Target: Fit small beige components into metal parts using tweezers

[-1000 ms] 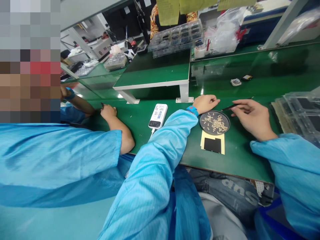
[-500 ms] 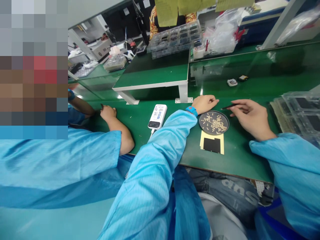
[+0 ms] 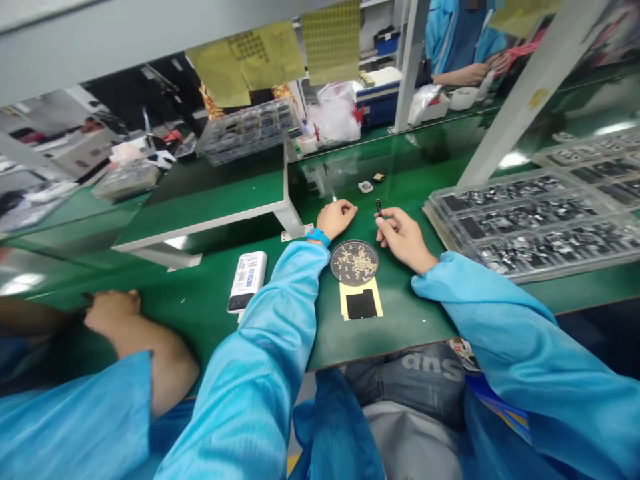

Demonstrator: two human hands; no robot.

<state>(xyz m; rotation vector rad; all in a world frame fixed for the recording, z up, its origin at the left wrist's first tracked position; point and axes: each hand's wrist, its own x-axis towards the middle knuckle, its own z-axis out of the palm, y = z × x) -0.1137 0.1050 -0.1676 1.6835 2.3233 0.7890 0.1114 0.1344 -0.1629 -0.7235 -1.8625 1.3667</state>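
Observation:
My left hand [image 3: 336, 219], with a blue band at the wrist, rests on the green bench just beyond a round dark mesh dish [image 3: 340, 275]. Its fingers are curled in, and whatever lies inside them is hidden. Many small pale pieces [image 3: 359, 259] are scattered in the dish. To the right of the dish, my right hand [image 3: 403, 237] pinches slim black tweezers [image 3: 379, 208] that point up and away; their tips are too small to make out. A yellow sheet with a black rectangle [image 3: 361, 305] lies partly under the dish's near edge.
A white power bank [image 3: 249, 280] lies left of my left forearm. Clear compartment trays of small parts [image 3: 525, 220] stand at right. A green raised shelf [image 3: 220, 200] is at back left. Two small parts [image 3: 365, 187] lie beyond my hands. A co-worker's arm [image 3: 145, 347] is at far left.
The view has swung to the right, showing more of the parts trays. My right hand has turned, so the tweezers point upward instead of left. My left hand stays beside the dish.

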